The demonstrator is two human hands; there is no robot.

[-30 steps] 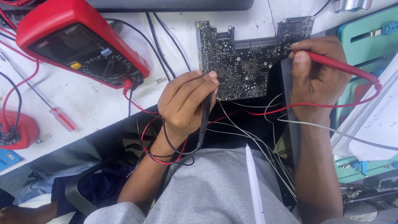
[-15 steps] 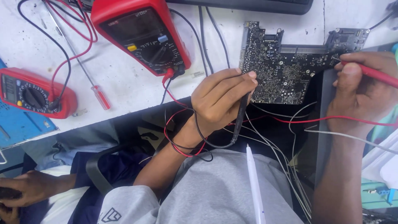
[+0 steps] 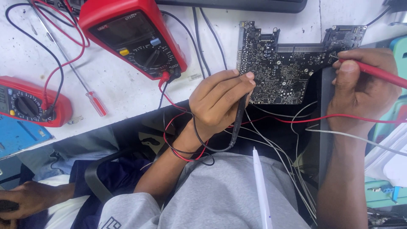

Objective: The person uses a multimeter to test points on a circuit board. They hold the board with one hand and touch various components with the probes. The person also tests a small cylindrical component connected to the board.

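Moved: the view has slid left since the earlier frame, so the circuit board (image 3: 284, 70) sits more central; both hands stay on it.
Left hand (image 3: 218, 104): fingers clenched around the black probe (image 3: 240, 116), tip at the board's left edge.
Right hand (image 3: 360, 95): fingers pinching the red probe (image 3: 377, 73), tip on the board's upper right corner.
Board: flat on the white table (image 3: 123, 95), at its front edge.
Meters: two, big red meter (image 3: 133, 36), small red meter (image 3: 27, 101).
Screwdriver (image 3: 95, 101): one, between the meters.
Containers: none to be seen.
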